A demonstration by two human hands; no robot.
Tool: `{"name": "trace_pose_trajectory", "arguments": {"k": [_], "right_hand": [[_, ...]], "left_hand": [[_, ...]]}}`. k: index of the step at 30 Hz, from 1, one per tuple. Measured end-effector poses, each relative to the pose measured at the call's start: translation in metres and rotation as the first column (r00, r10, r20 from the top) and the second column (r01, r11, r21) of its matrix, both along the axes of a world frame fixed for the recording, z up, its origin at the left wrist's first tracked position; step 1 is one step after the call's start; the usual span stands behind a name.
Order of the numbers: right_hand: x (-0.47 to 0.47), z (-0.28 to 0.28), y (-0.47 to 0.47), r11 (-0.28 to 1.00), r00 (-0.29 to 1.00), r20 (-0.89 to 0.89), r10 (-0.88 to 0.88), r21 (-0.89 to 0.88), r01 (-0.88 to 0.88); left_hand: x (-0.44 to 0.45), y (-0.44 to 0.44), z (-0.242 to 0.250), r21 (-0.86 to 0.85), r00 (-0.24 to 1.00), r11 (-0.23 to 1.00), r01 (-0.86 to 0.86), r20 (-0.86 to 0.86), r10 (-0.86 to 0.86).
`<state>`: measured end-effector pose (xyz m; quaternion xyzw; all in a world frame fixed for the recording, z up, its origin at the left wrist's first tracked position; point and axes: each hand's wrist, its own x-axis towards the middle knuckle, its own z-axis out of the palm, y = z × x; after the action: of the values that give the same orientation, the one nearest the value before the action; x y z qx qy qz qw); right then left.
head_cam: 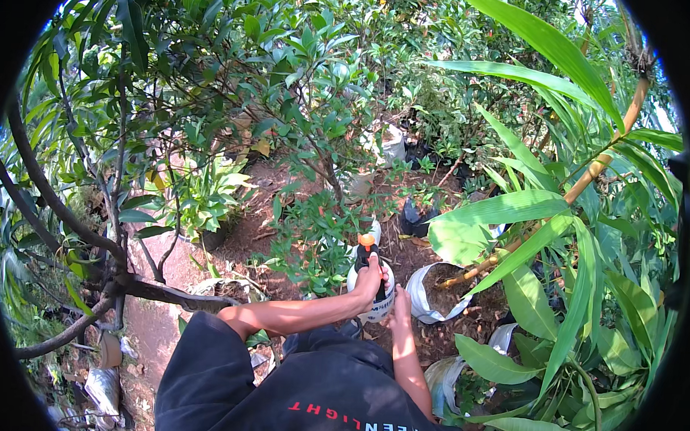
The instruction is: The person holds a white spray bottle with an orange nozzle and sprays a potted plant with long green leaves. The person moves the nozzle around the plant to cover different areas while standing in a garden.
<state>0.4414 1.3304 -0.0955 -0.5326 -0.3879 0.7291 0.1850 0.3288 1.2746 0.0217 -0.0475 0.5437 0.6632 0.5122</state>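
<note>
A white hand pump sprayer (380, 309) with a black and orange head and printing on its body is held upright in front of me. My left hand (371, 280) grips the black handle just below the orange knob, thumb toward the top. Against the bottle's lower right side is my right hand (400, 308), its fingers partly hidden along the bottle. A leafy shrub (315, 248) grows just beyond the sprayer, to its left. To the right of my right hand stands a white grow bag (424, 301) of soil, with a thick tan stem (518, 243) rising from it.
Dark branches (165, 292) reach in from the left, close to my left arm. Long green leaves (510, 207) overhang the right side. A leafy potted plant (211, 211), a black plant bag (416, 218) and more white bags (392, 146) stand on brown, littered soil (260, 190).
</note>
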Motion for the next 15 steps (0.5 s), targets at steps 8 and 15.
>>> {"name": "trace_pose_trajectory", "arguments": {"k": [8, 15], "right_hand": [[-0.023, 0.103, -0.007, 0.92, 0.986, -0.141, 0.089, 0.391, -0.027], [-0.028, 0.114, -0.014, 0.848, 0.977, -0.15, 0.154, 0.527, -0.053]], "left_hand": [[-0.011, 0.003, 0.03, 0.031, 0.997, 0.998, 0.054, 0.045, -0.055], [-0.016, 0.004, 0.033, 0.024, 0.991, 0.991, 0.131, 0.035, -0.132]]}}
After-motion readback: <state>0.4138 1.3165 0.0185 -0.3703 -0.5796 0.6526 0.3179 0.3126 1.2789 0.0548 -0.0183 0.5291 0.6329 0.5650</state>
